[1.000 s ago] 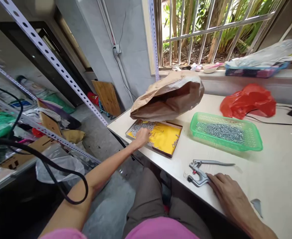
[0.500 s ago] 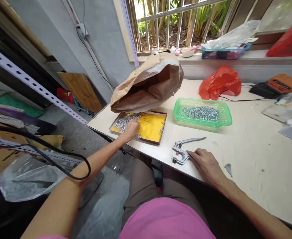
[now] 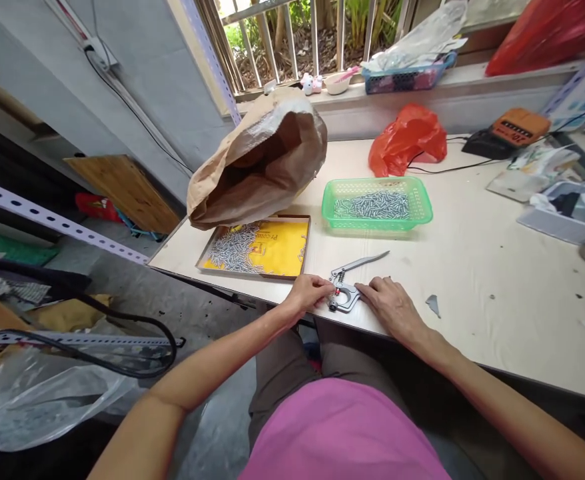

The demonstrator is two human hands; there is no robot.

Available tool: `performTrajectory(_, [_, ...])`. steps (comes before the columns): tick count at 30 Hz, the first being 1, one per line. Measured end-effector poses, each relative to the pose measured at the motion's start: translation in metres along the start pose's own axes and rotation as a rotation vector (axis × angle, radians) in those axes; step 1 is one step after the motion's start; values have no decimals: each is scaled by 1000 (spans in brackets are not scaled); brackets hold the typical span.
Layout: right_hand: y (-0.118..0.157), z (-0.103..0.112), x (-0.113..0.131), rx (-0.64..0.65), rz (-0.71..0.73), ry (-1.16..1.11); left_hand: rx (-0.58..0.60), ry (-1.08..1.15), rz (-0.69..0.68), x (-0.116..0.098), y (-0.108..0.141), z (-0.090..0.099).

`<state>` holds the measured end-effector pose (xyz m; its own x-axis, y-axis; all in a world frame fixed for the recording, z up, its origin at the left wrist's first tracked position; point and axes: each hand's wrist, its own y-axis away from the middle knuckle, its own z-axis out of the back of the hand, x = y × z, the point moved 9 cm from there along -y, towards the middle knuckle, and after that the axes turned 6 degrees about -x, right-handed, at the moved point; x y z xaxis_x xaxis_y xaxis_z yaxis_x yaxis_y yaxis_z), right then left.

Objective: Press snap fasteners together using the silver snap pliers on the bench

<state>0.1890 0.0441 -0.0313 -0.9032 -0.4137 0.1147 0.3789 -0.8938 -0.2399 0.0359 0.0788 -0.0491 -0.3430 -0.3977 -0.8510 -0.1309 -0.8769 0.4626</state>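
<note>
A pair of metal snap-fastener pliers (image 3: pixel 352 304) lies at the table's front edge, its long handle pointing right and its C-shaped jaw towards me. My right hand (image 3: pixel 393 308) rests on the table, its fingertips gripping the back of the pliers' frame. At the jaw, beside its red part, my left hand (image 3: pixel 308 295) has thumb and fingers pinched together; whatever is between them is too small to make out. Left of it, a shallow tray (image 3: pixel 287 257) with a yellow bottom holds a heap of small metal pieces (image 3: pixel 232 250).
A green plastic basket (image 3: pixel 328 215) with more small metal pieces stands behind the pliers. An open brown paper bag (image 3: pixel 267 160) leans over the tray's back. A grey scrap (image 3: pixel 433 305) lies right of my right hand. Farther back are a red plastic bag (image 3: pixel 407 141) and an orange-black device (image 3: pixel 510 133).
My left hand has moved from the metal pieces in the tray rightward to the pliers' jaw. My right hand stays at the pliers. The view has shifted to the right.
</note>
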Motion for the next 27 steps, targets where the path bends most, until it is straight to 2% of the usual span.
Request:
performTrajectory(3, [0, -1, 0, -8, -7, -2, 6, -49, 48, 7, -2, -4])
performTrajectory(11, [1, 0, -2, -35, -27, 18, 15, -137, 62, 13, -7, -7])
performTrajectory(20, [-1, 6, 0, 16, -47, 15, 89, -303, 161, 6, -8, -10])
performTrajectory(24, [-7, 13, -8, 47, 8, -125, 119, -269, 150, 10, -7, -12])
performTrajectory(27, [-19, 15, -24, 80, 66, -100, 134, -246, 138, 13, -6, -13])
